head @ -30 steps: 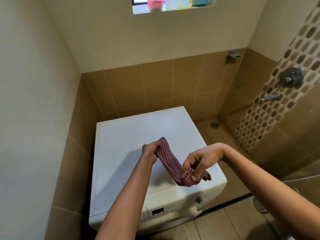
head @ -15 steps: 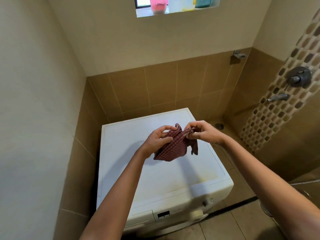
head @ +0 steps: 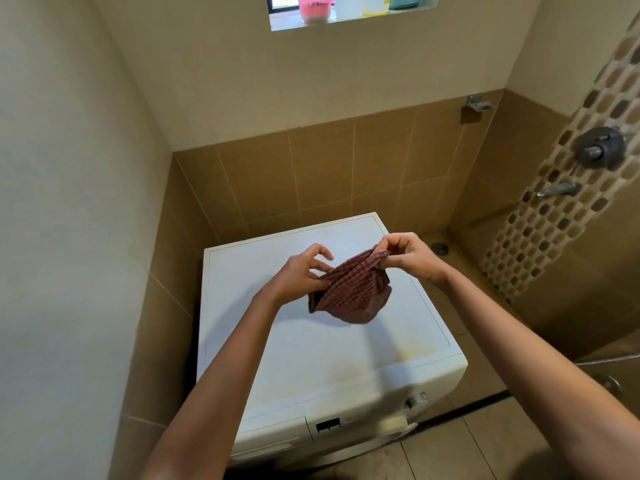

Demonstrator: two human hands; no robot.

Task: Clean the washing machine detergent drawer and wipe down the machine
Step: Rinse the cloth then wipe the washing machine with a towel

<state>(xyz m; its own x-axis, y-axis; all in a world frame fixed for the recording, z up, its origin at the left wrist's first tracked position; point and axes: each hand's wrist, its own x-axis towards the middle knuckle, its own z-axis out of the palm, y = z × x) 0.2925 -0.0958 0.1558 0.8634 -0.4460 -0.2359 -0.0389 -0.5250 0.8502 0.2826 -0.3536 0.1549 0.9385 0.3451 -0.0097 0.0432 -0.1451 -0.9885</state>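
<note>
A white washing machine [head: 311, 358] stands in the tiled corner, its detergent drawer [head: 273, 436] flush at the front left corner. A red checked cloth [head: 349, 294] hangs above the middle of its top. The left hand [head: 299, 277] grips the cloth's left edge and the right hand [head: 410, 256] pinches its bunched upper corner.

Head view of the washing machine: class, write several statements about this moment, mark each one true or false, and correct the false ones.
1. The left hand and right hand both hold the checked cloth. True.
2. The cloth lies spread flat on the washing machine. False: it hangs bunched between the hands, above the machine's top.
3. The detergent drawer is pulled out. False: it sits closed, flush with the front panel.
4. A pink container stands on the window ledge. True.
5. A tap sticks out of the mosaic wall on the right. True.
</note>
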